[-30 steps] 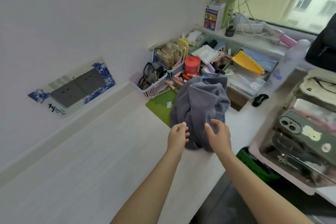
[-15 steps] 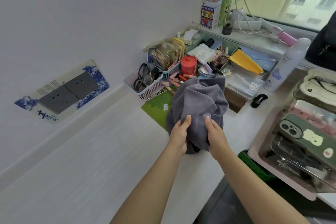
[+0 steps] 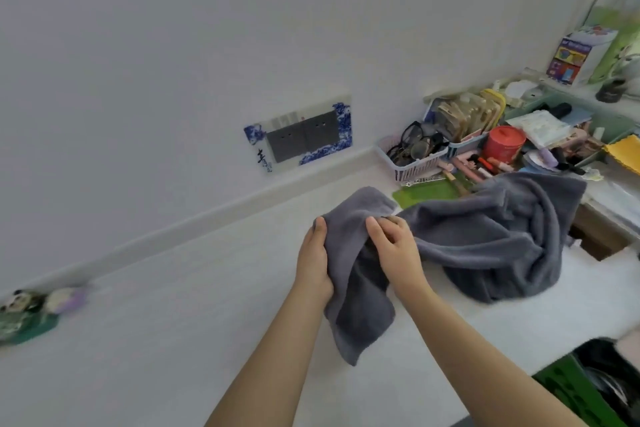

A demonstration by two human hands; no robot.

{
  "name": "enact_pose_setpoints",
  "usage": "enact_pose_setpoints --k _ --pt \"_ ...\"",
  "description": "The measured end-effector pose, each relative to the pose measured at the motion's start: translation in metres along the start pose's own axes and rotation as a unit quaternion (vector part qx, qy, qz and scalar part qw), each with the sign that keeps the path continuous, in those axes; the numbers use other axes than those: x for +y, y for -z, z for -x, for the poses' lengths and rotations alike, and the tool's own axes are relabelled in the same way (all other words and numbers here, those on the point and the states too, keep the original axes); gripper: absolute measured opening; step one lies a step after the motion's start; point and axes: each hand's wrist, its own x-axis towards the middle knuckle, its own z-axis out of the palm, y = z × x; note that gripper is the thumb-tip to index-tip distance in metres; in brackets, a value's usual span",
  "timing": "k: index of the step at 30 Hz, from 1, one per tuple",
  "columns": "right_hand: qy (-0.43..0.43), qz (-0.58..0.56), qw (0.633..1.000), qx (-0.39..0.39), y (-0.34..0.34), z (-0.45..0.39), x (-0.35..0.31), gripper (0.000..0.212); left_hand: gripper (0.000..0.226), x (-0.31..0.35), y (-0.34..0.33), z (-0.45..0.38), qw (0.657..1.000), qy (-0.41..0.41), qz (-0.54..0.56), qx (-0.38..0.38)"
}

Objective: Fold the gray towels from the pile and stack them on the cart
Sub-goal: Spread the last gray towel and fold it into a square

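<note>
On the white counter (image 3: pixel 156 340), far left, sits a blurred green ornament (image 3: pixel 24 319). At centre, left hand (image 3: pixel 313 263) grip clenched on one gray terry towel (image 3: pixel 356 288), fingers wrapped round its bunched edge; lower end hangs loose. Right hand (image 3: pixel 394 253) pinches the same towel just beside. Right of that, crumpled gray towel pile (image 3: pixel 502 236) lies on counter, touching the held towel.

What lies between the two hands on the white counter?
In the head view, a bunched fold of the gray terry towel lies between the left hand and the right hand; both grip it.
</note>
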Motion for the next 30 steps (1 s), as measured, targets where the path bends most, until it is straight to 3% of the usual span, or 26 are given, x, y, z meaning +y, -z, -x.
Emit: enact_pose_setpoints --k 2,6,10,16,20,22,26,28,30 --pt "0.006 0.000 0.999 -0.033 -0.026 0.007 -0.003 0.021 0.049 0.011 0.028 0.014 0.999 0.034 0.014 0.014" --pt "0.019 0.012 0.984 -0.176 -0.130 0.055 -0.025 0.019 0.050 0.033 0.149 0.044 0.991 0.064 0.089 0.074" --pt "0.016 0.014 0.966 -0.258 -0.204 0.101 -0.037 0.020 0.052 0.040 0.242 0.069 0.980 0.086 0.161 0.082" --pt "-0.016 0.041 0.922 -0.384 -0.325 0.170 -0.044 0.033 0.051 0.046 0.381 0.118 0.957 0.046 0.228 0.170" --pt "-0.060 0.070 0.893 -0.440 -0.376 0.200 -0.029 0.036 0.050 0.050 0.443 0.131 0.944 0.021 0.177 0.279" --pt "-0.075 0.085 0.888 -0.445 -0.386 0.207 -0.021 0.030 0.050 0.048 0.461 0.130 0.940 0.030 0.174 0.290" --pt "-0.022 0.196 0.869 -0.455 -0.388 0.204 0.007 0.035 0.047 0.040 0.492 0.118 0.945 0.052 0.130 0.295" --pt "-0.048 0.219 0.865 -0.448 -0.383 0.198 0.021 0.041 0.047 0.039 0.499 0.110 0.944 0.062 0.036 0.321" --pt "-0.065 0.251 0.860 -0.440 -0.378 0.191 0.031 0.043 0.053 0.033 0.505 0.098 0.913 0.073 -0.162 0.366"
